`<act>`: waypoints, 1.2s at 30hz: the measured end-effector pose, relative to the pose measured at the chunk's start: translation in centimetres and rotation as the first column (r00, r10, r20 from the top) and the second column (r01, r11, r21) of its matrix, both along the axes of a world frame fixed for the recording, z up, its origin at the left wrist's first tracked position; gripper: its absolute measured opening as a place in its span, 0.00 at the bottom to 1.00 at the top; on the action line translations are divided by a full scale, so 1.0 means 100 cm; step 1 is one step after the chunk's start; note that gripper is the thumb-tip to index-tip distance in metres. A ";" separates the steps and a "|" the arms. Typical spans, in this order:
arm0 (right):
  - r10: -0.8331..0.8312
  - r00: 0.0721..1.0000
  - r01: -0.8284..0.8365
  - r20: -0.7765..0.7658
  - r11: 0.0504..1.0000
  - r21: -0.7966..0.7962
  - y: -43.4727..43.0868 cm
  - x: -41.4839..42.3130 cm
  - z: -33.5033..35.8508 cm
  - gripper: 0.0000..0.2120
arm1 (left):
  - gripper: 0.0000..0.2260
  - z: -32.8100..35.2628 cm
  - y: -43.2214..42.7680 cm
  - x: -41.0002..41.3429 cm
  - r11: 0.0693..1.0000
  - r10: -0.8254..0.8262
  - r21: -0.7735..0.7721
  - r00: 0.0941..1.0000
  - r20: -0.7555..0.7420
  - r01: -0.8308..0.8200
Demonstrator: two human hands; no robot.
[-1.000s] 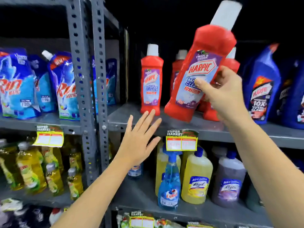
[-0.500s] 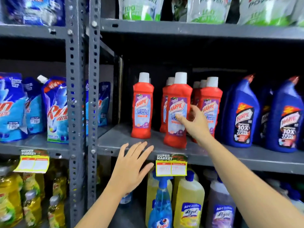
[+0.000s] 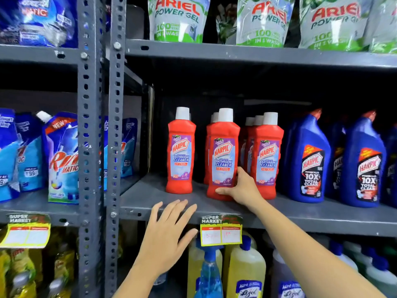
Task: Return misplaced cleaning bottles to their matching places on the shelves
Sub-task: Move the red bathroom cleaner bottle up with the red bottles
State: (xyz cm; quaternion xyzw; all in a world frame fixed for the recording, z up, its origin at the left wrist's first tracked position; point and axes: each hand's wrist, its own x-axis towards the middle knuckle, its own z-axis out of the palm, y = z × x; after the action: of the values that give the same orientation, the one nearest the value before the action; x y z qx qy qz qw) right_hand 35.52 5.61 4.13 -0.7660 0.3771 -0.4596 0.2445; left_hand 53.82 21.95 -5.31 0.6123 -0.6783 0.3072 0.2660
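A red Harpic bathroom cleaner bottle (image 3: 223,153) with a white cap stands upright on the grey middle shelf (image 3: 150,198), among other red Harpic bottles (image 3: 181,150). My right hand (image 3: 241,188) grips its lower right side, thumb across the base. My left hand (image 3: 167,237) hovers below the shelf's front edge, fingers spread, holding nothing.
Blue Harpic bottles (image 3: 309,160) stand to the right on the same shelf. Ariel pouches (image 3: 178,18) fill the shelf above, Rin pouches (image 3: 62,158) the left bay. Below are yellow Lizol bottles (image 3: 247,274), a blue spray bottle (image 3: 209,276) and a price tag (image 3: 221,231).
The red bottle went from tilted in the air to upright on the shelf. My right hand slid down to its base. The view tilted upward.
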 end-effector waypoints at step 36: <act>0.226 0.959 -0.267 0.174 0.925 0.271 -0.038 0.016 -0.009 0.30 | 0.24 -0.007 -0.004 0.000 1.000 0.008 0.013 1.000 -0.018 -0.007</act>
State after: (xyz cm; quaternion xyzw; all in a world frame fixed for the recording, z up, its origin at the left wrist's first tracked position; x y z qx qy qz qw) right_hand 37.11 1.80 3.21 -0.7289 0.3233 -0.4170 0.4363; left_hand 53.77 21.52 -5.99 0.6194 -0.6755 0.2980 0.2669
